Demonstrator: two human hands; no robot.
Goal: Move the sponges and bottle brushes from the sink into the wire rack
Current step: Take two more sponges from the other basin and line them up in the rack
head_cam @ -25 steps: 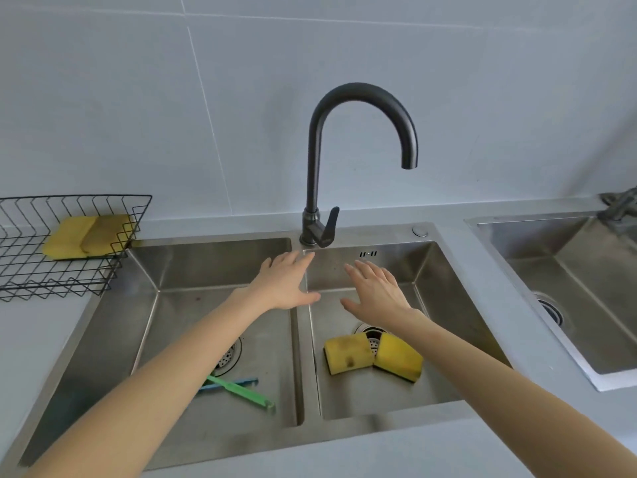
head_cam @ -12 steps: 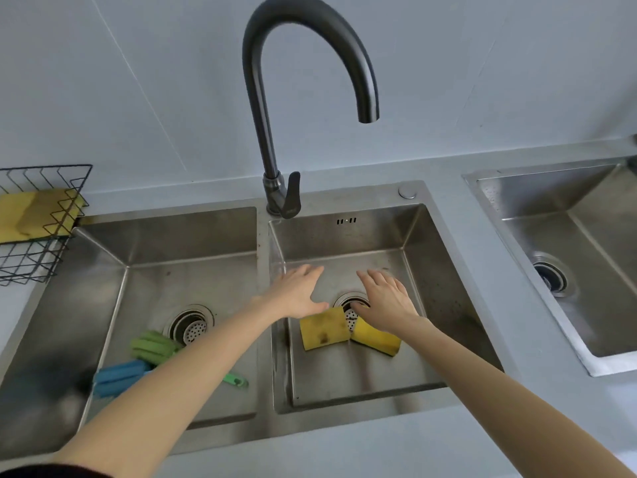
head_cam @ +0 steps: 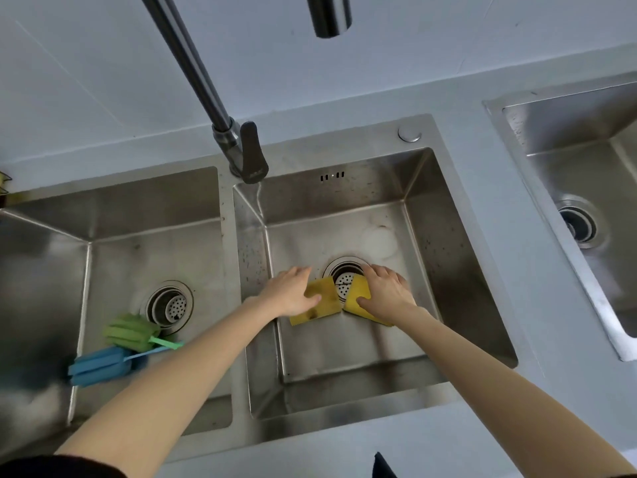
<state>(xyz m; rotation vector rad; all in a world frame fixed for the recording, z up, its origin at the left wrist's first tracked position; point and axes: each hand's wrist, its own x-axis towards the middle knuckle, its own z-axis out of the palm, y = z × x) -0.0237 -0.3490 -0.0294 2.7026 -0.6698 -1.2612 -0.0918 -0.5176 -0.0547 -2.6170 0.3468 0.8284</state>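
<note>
Two yellow sponges lie on the floor of the right basin by the drain. My left hand point(head_cam: 293, 293) rests on the left sponge point(head_cam: 322, 303), thumb on its top face and fingers over its far left edge. My right hand point(head_cam: 387, 291) covers the right sponge point(head_cam: 356, 294), thumb pressing its near edge. Both sponges still touch the sink bottom. In the left basin a green bottle brush point(head_cam: 132, 331) and a blue bottle brush point(head_cam: 100, 365) lie side by side near that drain. Only a sliver of the wire rack point(head_cam: 4, 184) shows at the far left edge.
The black faucet point(head_cam: 241, 151) rises from the divider between the basins, its spout point(head_cam: 329, 15) hanging over the right basin. A second steel sink point(head_cam: 586, 201) sits to the right. Grey counter point(head_cam: 344, 453) runs along the front.
My head has leaned forward and down, so the rack has slid almost out of view. Both hands dropped from above the basin onto the two yellow sponges.
</note>
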